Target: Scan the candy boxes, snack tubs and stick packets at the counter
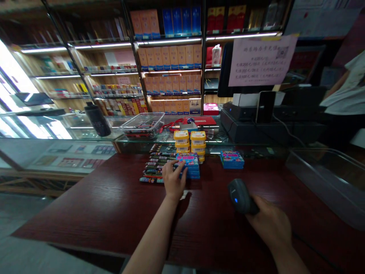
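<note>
My left hand (173,178) has its fingers spread at the front left of a stack of blue and pink boxes (193,163), its fingertips at the top box. My right hand (270,220) is wrapped round a dark barcode scanner (239,196) with a blue light, held over the dark red table (114,201). Left of the box stack lies a row of patterned pen-like sticks (155,165). Behind the boxes stand stacked yellow tubs with white labels (181,136). A smaller pile of similar blue boxes (232,159) sits to the right.
A clear empty-looking bin (327,182) is at the right. A clear tray of sticks (142,125) and a black bottle (97,120) stand on the glass counter. A monitor bears a pink sign (261,61). Behind it, a person in a white shirt (349,87) is at the right edge.
</note>
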Demonstrator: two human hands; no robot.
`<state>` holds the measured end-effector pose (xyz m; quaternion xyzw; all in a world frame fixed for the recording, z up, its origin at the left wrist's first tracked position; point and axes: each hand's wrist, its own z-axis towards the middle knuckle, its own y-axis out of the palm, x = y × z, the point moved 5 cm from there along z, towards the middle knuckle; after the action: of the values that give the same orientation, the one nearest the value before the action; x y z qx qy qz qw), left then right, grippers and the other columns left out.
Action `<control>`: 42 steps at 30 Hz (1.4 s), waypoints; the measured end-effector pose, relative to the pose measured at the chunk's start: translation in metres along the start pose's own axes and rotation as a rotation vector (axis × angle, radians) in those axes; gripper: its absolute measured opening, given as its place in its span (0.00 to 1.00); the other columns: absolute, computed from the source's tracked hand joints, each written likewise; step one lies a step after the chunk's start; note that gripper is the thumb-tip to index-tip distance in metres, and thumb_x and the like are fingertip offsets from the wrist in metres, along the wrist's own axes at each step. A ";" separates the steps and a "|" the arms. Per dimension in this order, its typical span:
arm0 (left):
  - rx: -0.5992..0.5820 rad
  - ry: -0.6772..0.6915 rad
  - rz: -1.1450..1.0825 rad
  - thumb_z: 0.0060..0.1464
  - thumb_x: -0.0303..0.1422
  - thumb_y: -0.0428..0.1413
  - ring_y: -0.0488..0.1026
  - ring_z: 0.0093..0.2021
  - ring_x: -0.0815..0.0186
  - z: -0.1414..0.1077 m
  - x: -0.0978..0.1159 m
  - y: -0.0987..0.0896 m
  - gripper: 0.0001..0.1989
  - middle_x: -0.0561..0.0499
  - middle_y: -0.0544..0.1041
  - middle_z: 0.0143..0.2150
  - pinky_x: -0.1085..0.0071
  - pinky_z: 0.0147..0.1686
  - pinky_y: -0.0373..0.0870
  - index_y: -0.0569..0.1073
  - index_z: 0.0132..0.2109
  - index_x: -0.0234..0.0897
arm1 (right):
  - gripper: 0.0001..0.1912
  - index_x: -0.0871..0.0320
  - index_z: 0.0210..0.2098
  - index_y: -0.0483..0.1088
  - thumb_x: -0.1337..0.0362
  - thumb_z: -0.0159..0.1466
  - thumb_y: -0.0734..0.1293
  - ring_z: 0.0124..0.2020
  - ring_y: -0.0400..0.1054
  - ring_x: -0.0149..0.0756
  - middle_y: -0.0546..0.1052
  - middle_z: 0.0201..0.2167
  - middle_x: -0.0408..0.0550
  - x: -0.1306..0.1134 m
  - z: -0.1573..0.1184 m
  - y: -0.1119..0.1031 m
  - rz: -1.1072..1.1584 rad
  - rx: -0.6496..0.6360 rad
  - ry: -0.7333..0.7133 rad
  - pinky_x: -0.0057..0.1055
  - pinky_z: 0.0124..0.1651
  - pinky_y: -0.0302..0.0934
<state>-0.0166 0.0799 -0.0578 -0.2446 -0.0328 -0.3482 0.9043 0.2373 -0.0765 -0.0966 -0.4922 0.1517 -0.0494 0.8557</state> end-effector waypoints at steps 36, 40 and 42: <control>-0.554 0.300 -0.115 0.57 0.28 0.52 0.68 0.39 0.63 0.036 0.111 0.111 0.06 0.46 0.72 0.37 0.69 0.35 0.65 0.74 0.39 0.37 | 0.09 0.51 0.38 0.70 0.65 0.59 0.61 0.34 0.74 0.41 0.79 0.32 0.44 0.006 0.009 -0.001 -0.009 -0.229 0.202 0.32 0.31 0.57; -0.189 -0.177 -0.499 0.54 0.35 0.55 0.68 0.32 0.67 0.032 0.079 0.059 0.06 0.51 0.71 0.31 0.71 0.33 0.67 0.74 0.37 0.38 | 0.09 0.51 0.40 0.69 0.63 0.61 0.60 0.35 0.74 0.41 0.79 0.34 0.45 0.008 0.008 0.001 -0.004 -0.251 0.202 0.33 0.33 0.57; -0.059 -0.495 -0.768 0.51 0.39 0.58 0.69 0.28 0.69 0.018 0.059 0.045 0.10 0.53 0.71 0.29 0.71 0.30 0.69 0.73 0.36 0.37 | 0.10 0.51 0.41 0.69 0.62 0.61 0.60 0.35 0.74 0.41 0.79 0.34 0.45 0.008 0.007 0.003 -0.009 -0.257 0.200 0.33 0.32 0.57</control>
<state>0.0585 0.0805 -0.0475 -0.3160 -0.3261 -0.5900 0.6676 0.2472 -0.0712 -0.0973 -0.5910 0.2392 -0.0821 0.7660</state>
